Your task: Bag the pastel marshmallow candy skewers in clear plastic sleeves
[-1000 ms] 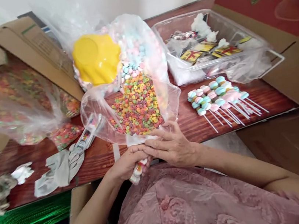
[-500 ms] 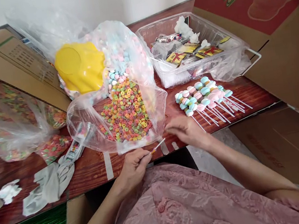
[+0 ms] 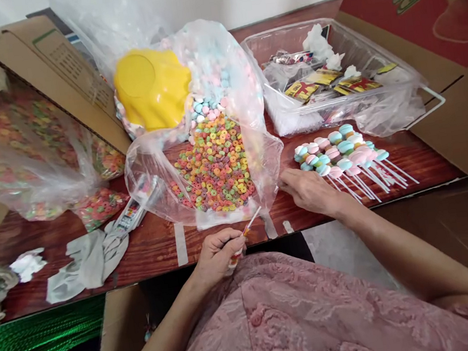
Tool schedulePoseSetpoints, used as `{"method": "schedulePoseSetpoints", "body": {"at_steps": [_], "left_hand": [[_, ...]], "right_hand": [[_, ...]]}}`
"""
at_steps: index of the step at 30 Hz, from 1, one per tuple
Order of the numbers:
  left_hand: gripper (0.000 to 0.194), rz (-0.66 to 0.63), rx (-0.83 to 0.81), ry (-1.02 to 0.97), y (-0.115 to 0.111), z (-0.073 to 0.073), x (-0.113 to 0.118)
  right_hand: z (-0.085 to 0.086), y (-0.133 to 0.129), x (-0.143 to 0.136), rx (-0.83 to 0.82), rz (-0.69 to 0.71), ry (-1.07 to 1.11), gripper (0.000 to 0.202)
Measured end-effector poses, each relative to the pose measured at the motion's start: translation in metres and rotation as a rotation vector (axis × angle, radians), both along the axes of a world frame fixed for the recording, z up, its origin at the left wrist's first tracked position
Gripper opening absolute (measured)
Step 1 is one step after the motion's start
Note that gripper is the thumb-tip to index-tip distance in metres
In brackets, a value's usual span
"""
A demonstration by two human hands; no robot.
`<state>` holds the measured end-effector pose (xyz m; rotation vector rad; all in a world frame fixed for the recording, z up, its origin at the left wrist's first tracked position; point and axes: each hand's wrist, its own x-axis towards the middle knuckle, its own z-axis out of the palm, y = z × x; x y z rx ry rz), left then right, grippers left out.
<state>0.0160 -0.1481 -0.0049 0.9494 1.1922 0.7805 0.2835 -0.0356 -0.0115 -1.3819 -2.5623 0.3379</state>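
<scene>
My left hand [image 3: 223, 252] is closed round a thin white stick [image 3: 253, 219], which points up and to the right. Small bits of orange and yellow show by the fingers at its lower end; most of them are hidden. My right hand [image 3: 309, 188] lies over the table with its fingers pressed together, fingertips at the right edge of the clear plastic bag [image 3: 272, 152]. What they pinch, if anything, is hidden. Ring-shaped colourful candies [image 3: 216, 172] spill inside the bag's mouth. To the right rest several candy skewers [image 3: 344, 151] of pink, blue and white pieces on white sticks.
A yellow scalloped bowl [image 3: 152, 88] sits upside down on pastel candies behind the rings. A clear plastic basket [image 3: 358, 97] holds packets. Cardboard boxes [image 3: 76, 75] flank the table. Grey gloves [image 3: 89, 257] and crumpled tissue [image 3: 29, 265] lie at left.
The view has swung left, so things on the table appear further right. My right hand has moved away from my left, forward to the bag's edge. The left hand keeps the stick, now more upright.
</scene>
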Motion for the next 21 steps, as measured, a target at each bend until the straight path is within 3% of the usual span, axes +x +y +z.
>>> {"method": "schedulePoseSetpoints", "body": {"at_steps": [4, 6, 10, 14, 17, 21], "left_hand": [[0.037, 0.021, -0.041, -0.059, 0.006, 0.003, 0.002], [0.035, 0.016, -0.012, -0.074, 0.009, 0.004, 0.005], [0.031, 0.055, 0.09, -0.055, 0.013, 0.005, 0.012], [0.026, 0.162, 0.127, -0.115, 0.012, 0.009, 0.017], [0.023, 0.24, 0.159, -0.232, 0.01, 0.013, 0.02], [0.024, 0.312, 0.145, -0.343, 0.006, 0.014, 0.018]], "right_hand": [[-0.011, -0.026, 0.006, -0.14, -0.188, 0.583, 0.018], [-0.012, -0.036, 0.007, -0.157, -0.25, 0.731, 0.02], [0.003, -0.056, -0.002, -0.138, -0.246, 0.793, 0.019], [0.02, -0.074, -0.039, -0.14, -0.105, 0.764, 0.014], [0.019, -0.08, -0.073, -0.135, -0.007, 0.766, 0.012], [0.01, -0.083, -0.099, -0.209, -0.01, 0.916, 0.013]]}}
